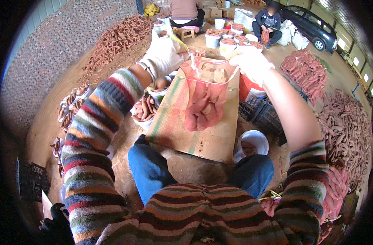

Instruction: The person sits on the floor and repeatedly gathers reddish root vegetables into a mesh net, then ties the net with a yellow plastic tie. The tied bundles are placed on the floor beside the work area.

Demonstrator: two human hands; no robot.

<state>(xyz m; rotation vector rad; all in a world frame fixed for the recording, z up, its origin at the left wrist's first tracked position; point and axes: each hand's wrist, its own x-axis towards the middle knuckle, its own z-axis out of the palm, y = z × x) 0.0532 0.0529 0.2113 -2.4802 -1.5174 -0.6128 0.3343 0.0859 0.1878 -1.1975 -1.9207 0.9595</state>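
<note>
A red mesh bag (205, 108) with several sweet potatoes in its lower part hangs between my hands, over a cardboard-covered board (174, 130). My left hand (165, 57), in a white knit glove, is closed on the left side of the bag's mouth, where a yellow strip also shows. On the opposite side, my right hand (251, 64), gloved too, pinches the rim. The bag's mouth is stretched wide between them. Whether the bag's bottom touches the board, I cannot tell.
Buckets of sweet potatoes (145, 108) stand left of the board. A white bucket (253, 143) is by my right knee, beyond it black crates (258, 110). Filled red bags (304, 73) and loose heaps (345, 122) lie right. Two people sit at the back, near a dark car (309, 24).
</note>
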